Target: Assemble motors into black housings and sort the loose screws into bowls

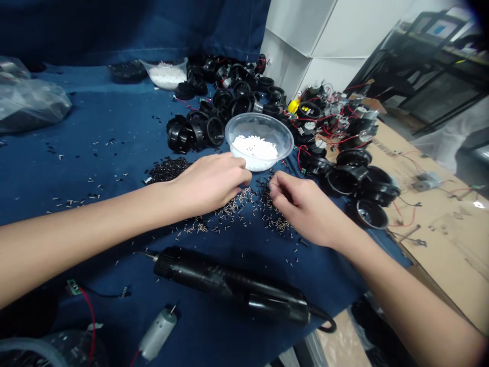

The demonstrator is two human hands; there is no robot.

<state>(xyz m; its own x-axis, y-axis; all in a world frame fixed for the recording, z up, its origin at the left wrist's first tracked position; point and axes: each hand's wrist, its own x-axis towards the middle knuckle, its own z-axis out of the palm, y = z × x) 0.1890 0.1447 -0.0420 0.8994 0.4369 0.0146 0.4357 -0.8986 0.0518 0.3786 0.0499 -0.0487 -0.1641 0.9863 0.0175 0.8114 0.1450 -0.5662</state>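
My left hand [214, 182], its fingers curled together, is just in front of a clear plastic bowl [286, 143] of small white pieces [254, 147]. Beneath it spread loose small screws [233, 208], some silvery and some black. My right hand [301, 206] is pinched shut at the right side of the screws, over a darker cluster [275, 220]. Whatever either hand may hold is too small or hidden to make out. A heap of black screws [168, 169] lies left of the bowl, partly behind my left hand.
A black electric screwdriver [233, 285] lies across the front of the blue cloth, near a small silver motor [159, 331]. Black round housings [239, 97] crowd the back. Wired motor assemblies [336, 120] are piled right. A clear bag [32, 102] lies far left.
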